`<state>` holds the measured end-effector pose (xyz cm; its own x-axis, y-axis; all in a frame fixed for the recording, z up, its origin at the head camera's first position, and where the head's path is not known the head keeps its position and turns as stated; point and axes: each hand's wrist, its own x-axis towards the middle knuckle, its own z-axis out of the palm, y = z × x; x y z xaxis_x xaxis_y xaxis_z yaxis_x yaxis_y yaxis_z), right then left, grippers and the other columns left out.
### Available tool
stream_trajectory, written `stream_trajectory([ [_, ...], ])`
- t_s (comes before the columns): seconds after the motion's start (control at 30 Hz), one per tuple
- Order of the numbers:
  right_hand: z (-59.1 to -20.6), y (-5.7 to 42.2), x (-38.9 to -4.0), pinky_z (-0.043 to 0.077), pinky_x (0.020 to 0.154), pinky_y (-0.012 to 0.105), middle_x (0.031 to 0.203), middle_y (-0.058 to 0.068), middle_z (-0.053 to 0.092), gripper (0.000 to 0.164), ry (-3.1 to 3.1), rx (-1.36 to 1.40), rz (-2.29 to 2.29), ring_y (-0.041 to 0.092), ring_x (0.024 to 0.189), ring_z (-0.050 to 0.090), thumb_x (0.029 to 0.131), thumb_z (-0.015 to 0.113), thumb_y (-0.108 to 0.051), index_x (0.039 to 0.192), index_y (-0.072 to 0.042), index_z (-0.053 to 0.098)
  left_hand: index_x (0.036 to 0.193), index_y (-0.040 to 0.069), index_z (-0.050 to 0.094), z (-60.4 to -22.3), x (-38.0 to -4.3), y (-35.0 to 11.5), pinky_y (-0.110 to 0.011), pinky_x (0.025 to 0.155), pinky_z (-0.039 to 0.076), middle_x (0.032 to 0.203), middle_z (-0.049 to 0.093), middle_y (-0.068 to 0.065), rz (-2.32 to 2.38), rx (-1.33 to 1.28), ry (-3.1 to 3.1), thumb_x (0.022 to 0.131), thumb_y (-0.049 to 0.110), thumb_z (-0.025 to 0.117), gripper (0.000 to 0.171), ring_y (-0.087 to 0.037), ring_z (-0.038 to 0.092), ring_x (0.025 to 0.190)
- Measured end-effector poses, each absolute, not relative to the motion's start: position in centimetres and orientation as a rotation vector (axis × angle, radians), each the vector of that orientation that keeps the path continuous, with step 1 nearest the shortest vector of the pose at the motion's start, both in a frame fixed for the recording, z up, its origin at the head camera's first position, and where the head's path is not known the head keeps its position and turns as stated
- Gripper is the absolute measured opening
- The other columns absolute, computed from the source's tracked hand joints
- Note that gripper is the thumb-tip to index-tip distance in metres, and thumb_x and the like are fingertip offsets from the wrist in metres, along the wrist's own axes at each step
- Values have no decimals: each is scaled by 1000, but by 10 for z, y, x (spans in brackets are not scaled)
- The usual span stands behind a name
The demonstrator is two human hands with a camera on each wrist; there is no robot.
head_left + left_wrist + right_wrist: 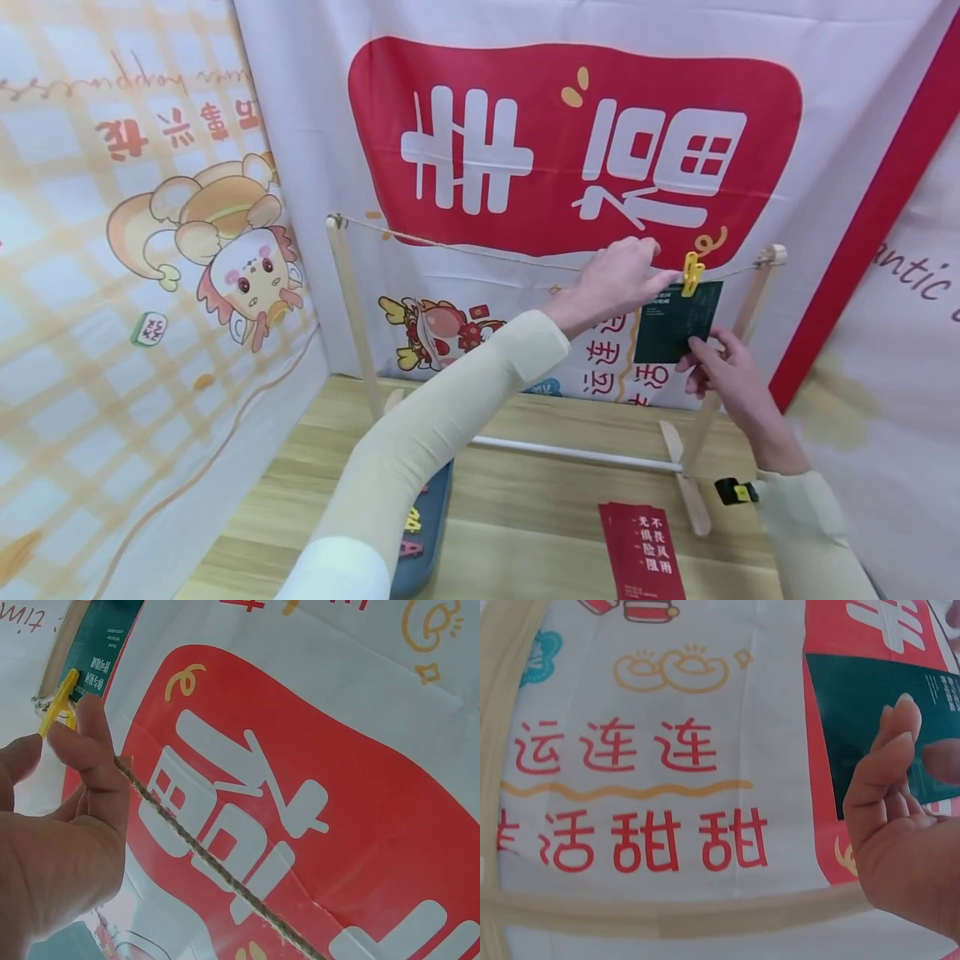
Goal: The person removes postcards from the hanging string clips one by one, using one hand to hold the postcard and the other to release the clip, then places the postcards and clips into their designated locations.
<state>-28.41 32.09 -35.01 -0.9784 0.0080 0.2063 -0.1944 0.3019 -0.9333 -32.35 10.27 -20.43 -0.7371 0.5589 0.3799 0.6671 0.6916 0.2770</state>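
A dark green card [667, 333] hangs near the right end of a twine line [480, 257]. A yellow clothespin [692, 275] grips the card's top edge at the line. My left hand [618, 275] reaches over from the left and pinches the clothespin's handle ends between thumb and index finger, as the left wrist view shows. My right hand [723, 367] is at the card's lower right corner. Its fingers [900, 742] are loosely curled in front of the card in the right wrist view, with the thumb overlapping the card's face.
The line runs between two wooden posts [352, 308] on a wooden table [525, 517]. A white rod [570, 452] joins them low down. Red cards [643, 550] lie in front. A blue tray [442, 508] with colourful pieces is partly hidden by my left arm. A printed banner [540, 58] hangs behind.
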Motion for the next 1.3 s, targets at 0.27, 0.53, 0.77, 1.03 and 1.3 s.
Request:
stream_trajectory([
  [0.27, -357, 313, -292, 54, 57, 21, 85, -2, 67, 35, -2252, 93, 1871, 16, 60, 61, 100, 48, -47, 113, -15, 47, 113, 19, 58, -198, -322, 118, -7, 57, 45, 93, 67, 9, -550, -981, -2598, 91, 44, 65, 34, 1, 57, 65],
  [0.53, -353, 309, -290, 55, 60, 20, 84, -3, 67, 46, -2208, -7, 1878, 14, 61, 61, 93, 51, -57, 111, -15, 51, 108, 20, 60, -196, -321, 130, -6, 60, 45, 93, 68, 10, -522, -1012, -2589, 91, 49, 63, 34, 1, 57, 69],
  [0.77, -358, 309, -291, 55, 59, 19, 81, -2, 67, 42, -2206, 16, 1868, 14, 59, 61, 95, 52, -52, 108, -12, 55, 116, 21, 58, -197, -321, 135, -8, 70, 49, 108, 67, 10, -578, -1054, -2585, 89, 51, 65, 40, 3, 59, 83],
  [1.03, -359, 308, -293, 53, 55, 19, 78, -1, 67, 41, -2181, 54, 1896, 15, 56, 61, 95, 54, -50, 106, -11, 56, 116, 20, 56, -198, -320, 136, -8, 78, 49, 116, 65, 8, -649, -1103, -2561, 89, 44, 69, 39, 3, 58, 92],
  [1.3, -356, 303, -289, 53, 54, 20, 72, -2, 66, 41, -2161, 57, 1927, 16, 53, 60, 93, 58, -50, 103, -10, 58, 111, 21, 57, -196, -314, 138, -7, 75, 48, 112, 66, 9, -578, -1153, -2515, 90, 44, 67, 33, 2, 58, 89],
])
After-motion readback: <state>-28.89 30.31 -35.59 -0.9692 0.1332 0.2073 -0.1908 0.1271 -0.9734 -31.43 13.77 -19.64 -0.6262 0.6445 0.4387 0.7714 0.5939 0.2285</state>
